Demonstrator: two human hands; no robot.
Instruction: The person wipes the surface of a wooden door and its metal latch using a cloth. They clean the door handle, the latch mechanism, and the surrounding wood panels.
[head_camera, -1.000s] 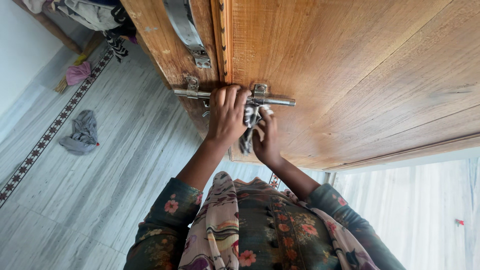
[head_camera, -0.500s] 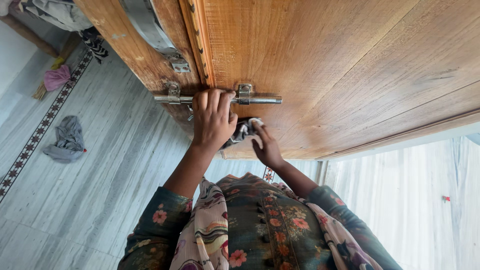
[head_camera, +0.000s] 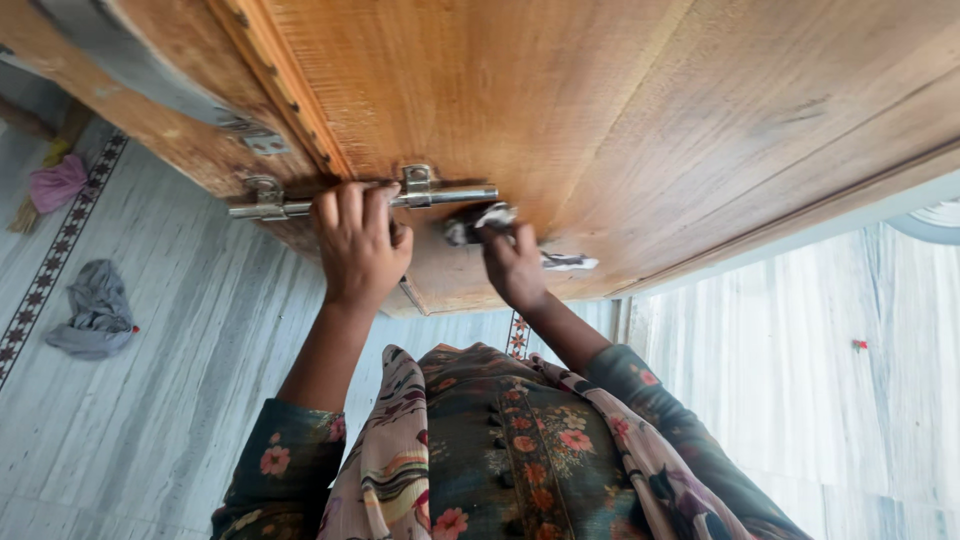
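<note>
A wooden door (head_camera: 620, 110) fills the top of the view, seen upside down. A steel sliding bolt (head_camera: 440, 196) runs across it in metal brackets. My left hand (head_camera: 358, 245) is wrapped around the middle of the bolt rod. My right hand (head_camera: 512, 265) presses a crumpled grey and white cloth (head_camera: 480, 222) against the door just below the bolt's right end. One end of the cloth (head_camera: 568, 262) trails out to the right of my hand.
A steel pull handle (head_camera: 150, 85) is fixed to the door frame at the upper left. On the grey marble floor lie a grey rag (head_camera: 95, 312) and a pink cloth (head_camera: 55, 183) near a patterned border strip (head_camera: 50, 275). A small red scrap (head_camera: 858, 345) lies at right.
The view has shifted so the bolt and hands sit further left. My right hand has lifted the cloth from under the bolt to the door just right of my left hand.
</note>
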